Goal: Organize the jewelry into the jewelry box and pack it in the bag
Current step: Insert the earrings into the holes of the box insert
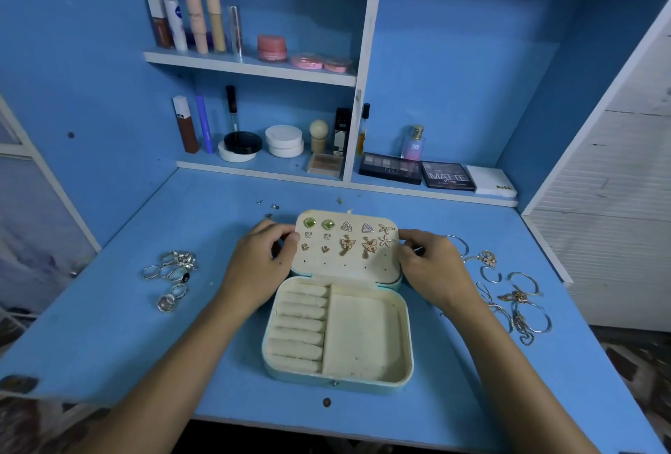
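A: What was the setting?

B: A blue desk [109, 326] built into a blue alcove, with shelves of cosmetics [250, 36] behind and palettes [417, 170] on the lower ledge.

A: And the jewelry box?

B: The jewelry box [337, 326] sat open in the middle of the desk, its lid [345, 264] tilted back. Pairs of earrings [345, 237] were pinned across the upper part of the lid panel, probably so each stayed matched. The ring rolls and the wide compartment in the base held nothing.

A: What were the hands doing?

B: The left hand [261, 264] held the lid's left edge, fingers curled round it; the right hand [432, 268] held the right edge the same way, thumb on the panel side. I judged they were steadying the lid so it would not fall shut.

A: The rest of the jewelry?

B: A cluster of rings [172, 274] lay well to the left of the box, bracelets and chains [515, 297] to the right, a few tiny pieces [270, 206] beyond the lid. No bag was in view, so packing looked far off
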`<control>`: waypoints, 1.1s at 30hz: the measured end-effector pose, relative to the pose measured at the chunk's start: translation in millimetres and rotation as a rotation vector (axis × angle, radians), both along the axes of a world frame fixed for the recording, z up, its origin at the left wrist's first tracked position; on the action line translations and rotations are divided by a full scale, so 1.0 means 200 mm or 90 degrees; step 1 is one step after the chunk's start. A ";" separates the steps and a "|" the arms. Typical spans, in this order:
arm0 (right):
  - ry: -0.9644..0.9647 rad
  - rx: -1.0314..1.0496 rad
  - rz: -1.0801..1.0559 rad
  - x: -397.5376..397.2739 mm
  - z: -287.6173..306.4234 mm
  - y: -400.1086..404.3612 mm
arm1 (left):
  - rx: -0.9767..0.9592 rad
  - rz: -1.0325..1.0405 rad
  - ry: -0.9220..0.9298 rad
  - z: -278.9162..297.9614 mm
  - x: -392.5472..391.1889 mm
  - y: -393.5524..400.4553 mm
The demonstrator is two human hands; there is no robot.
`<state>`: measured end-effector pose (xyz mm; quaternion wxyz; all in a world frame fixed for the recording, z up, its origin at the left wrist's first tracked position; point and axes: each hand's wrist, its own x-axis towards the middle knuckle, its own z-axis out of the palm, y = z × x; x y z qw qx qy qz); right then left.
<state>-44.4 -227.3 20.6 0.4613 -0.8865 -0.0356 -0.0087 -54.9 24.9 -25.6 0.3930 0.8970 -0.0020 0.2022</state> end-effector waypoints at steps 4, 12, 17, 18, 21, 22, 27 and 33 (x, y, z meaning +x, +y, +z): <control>0.024 -0.024 -0.012 0.04 0.00 0.00 | -0.001 0.000 0.009 0.00 0.00 0.00; -0.035 -0.136 -0.049 0.16 0.03 -0.02 | -0.003 0.002 0.003 -0.01 0.00 -0.01; -0.173 -0.188 -0.043 0.27 0.05 0.02 | -0.015 -0.002 -0.005 -0.01 0.00 -0.01; -0.199 -0.191 -0.022 0.29 0.05 0.04 | -0.016 0.000 -0.005 -0.01 0.00 0.00; -0.247 -0.193 0.045 0.34 0.08 0.11 | -0.022 0.002 -0.001 -0.01 0.00 0.00; -0.250 -0.196 0.068 0.36 0.09 0.13 | -0.025 0.004 0.000 0.00 0.00 0.00; -0.227 -0.212 0.168 0.46 0.10 0.31 | -0.044 0.007 -0.003 0.00 0.01 0.00; -0.231 -0.239 0.267 0.56 0.12 0.53 | -0.065 0.007 0.007 0.00 0.00 0.00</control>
